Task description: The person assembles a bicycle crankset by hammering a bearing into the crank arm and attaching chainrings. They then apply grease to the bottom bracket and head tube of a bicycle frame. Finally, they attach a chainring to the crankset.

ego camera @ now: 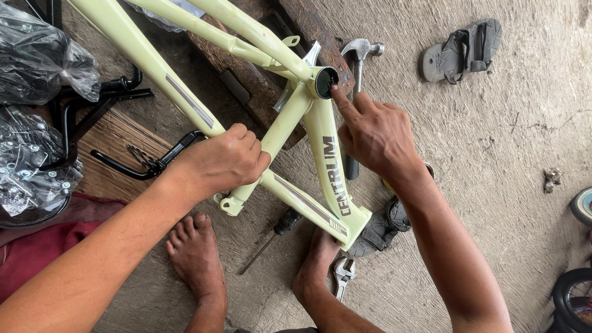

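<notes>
Head view: I look straight down at a pale green bicycle frame [308,132] resting over a concrete floor [512,154], its lower corner near my feet.
Left hand: my left hand [225,157] is wrapped shut around one of the frame's tubes, fingers curled right round it, knuckles up.
Right hand: my right hand [373,132] lies loosely curled against the wide tube, the forefinger stretched out with its tip on the rim of the frame's dark open shell [325,82]; it grips nothing.
Frame edges: the frame's thin stays run off the top left edge; the lowest corner sits just beside my right foot [317,262].
Under the frame: a claw hammer [356,68] lies partly beneath my right hand, its head just beside the shell; a screwdriver [271,237] lies between my feet; a wrench [342,274] touches my right foot.
Left side: black metal parts [117,123] and clear plastic bags [37,61] crowd that edge, near my left forearm.
Open room: bare concrete spreads to the right, with a sandal [462,49] well apart at the top and wheels [576,296] at the right edge.
</notes>
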